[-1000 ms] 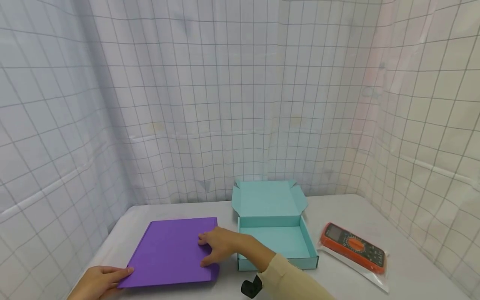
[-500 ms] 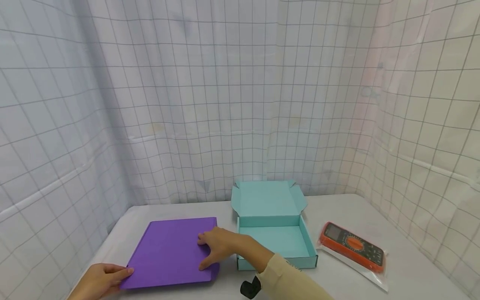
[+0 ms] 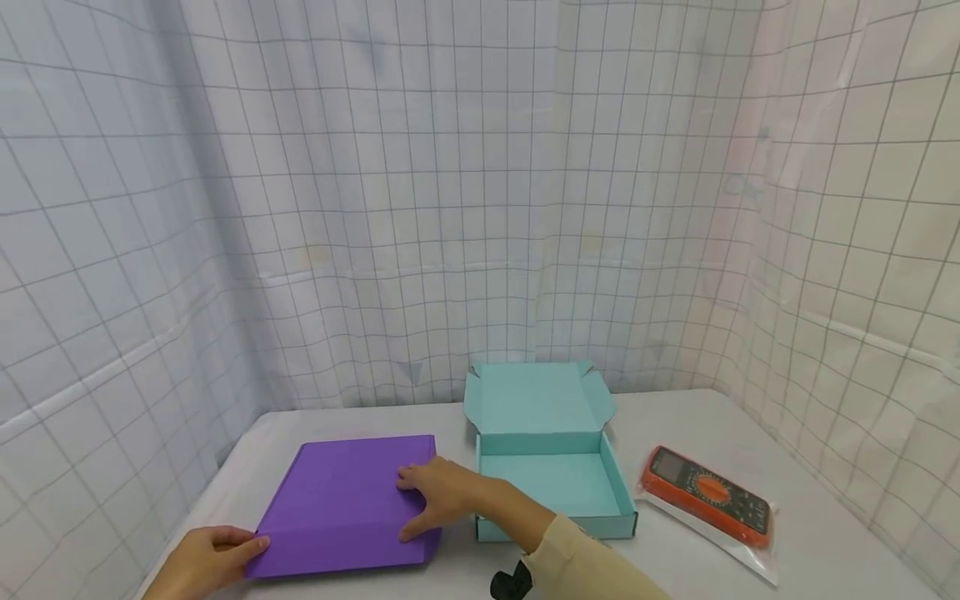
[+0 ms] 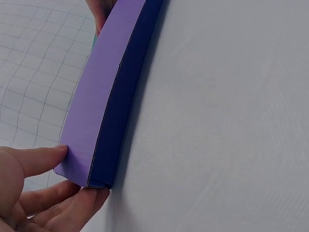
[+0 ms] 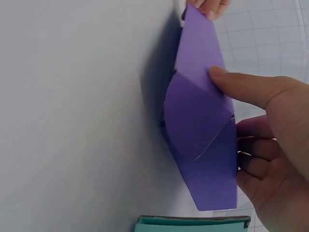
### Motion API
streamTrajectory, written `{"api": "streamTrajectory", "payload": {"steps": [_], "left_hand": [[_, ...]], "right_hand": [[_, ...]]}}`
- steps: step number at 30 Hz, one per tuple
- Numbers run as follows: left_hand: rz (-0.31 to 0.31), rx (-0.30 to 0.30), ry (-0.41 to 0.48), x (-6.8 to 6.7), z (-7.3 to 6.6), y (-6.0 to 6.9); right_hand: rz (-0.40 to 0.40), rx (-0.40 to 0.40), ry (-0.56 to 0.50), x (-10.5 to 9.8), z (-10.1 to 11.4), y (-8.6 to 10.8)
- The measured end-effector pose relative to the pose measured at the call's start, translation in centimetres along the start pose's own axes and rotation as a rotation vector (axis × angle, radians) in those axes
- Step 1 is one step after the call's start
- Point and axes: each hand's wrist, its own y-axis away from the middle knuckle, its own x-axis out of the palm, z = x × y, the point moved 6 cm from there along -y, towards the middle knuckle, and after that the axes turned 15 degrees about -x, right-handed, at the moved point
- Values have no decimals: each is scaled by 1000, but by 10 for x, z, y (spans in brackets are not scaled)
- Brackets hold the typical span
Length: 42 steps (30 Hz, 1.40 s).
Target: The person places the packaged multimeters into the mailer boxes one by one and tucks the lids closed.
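Observation:
A purple cardboard box [image 3: 337,487] lies on the left part of the table, its large panel upward and a crease running across near its front edge. My left hand [image 3: 201,560] pinches the front left corner; in the left wrist view the thumb of that hand [image 4: 43,188] lies on the purple face [image 4: 99,92], fingers at the end edge. Spread over the right side, my right hand [image 3: 446,496] rests thumb and fingers on the panel. The right wrist view has this hand [image 5: 277,130] beside a rounded purple side flap [image 5: 195,113]. The box's inside is hidden.
An open teal box [image 3: 555,483] with its lid folded back stands right of the purple one, partly behind my right forearm. Farther right lies an orange multimeter [image 3: 708,492] in a clear bag. A black object [image 3: 512,581] is beside my right sleeve. Grid-patterned curtains surround the table.
The purple panel's front strip now bends down along a visible crease. My left hand has shifted slightly right with the corner; my right hand has barely moved.

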Motion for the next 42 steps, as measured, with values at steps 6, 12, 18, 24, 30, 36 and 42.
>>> {"api": "streamTrajectory", "payload": {"steps": [6, 12, 18, 24, 30, 36, 42], "left_hand": [[39, 2, 48, 2, 4, -3], [-37, 108, -76, -2, -10, 2], [-322, 532, -192, -2, -34, 19], [-429, 1042, -260, 14, -47, 32], [-280, 1112, -277, 17, -50, 28], [-191, 1010, -286, 16, -52, 25], [-131, 953, -296, 17, -53, 24]], "right_hand": [[-75, 17, -53, 3, 0, 5], [-219, 78, -156, 0, 8, 16], [-383, 223, -363, 2, 15, 40], [-442, 420, -598, 14, 24, 58], [-480, 505, -733, 25, 37, 64], [-525, 537, -822, 36, 36, 65], [-542, 476, -792, 41, 30, 59]]}}
